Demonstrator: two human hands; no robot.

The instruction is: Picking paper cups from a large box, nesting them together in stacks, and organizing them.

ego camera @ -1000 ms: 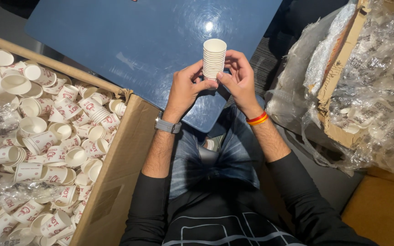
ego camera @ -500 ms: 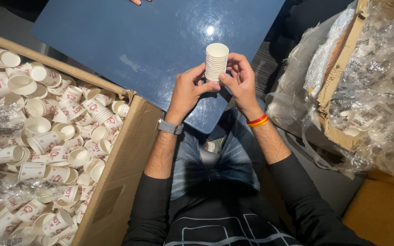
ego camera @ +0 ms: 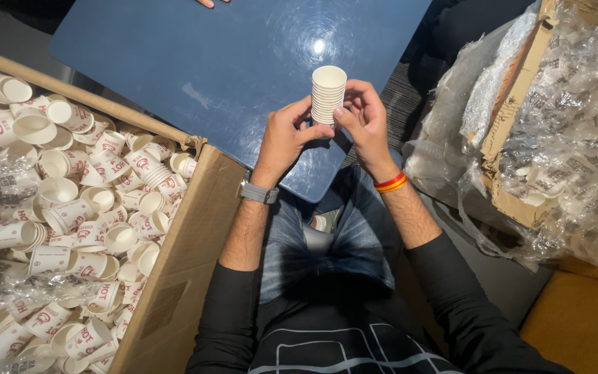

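Nested paper cups (ego camera: 327, 95), likely light and easily crushed, stand upright, pinched near the stack's base by left hand (ego camera: 286, 136) at 8 o'clock and right hand (ego camera: 364, 118) at 4 o'clock.

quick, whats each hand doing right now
Left hand: closed around the stack of paper cups, gripping its lower part.
Right hand: also closed on the stack, fingers at its side.
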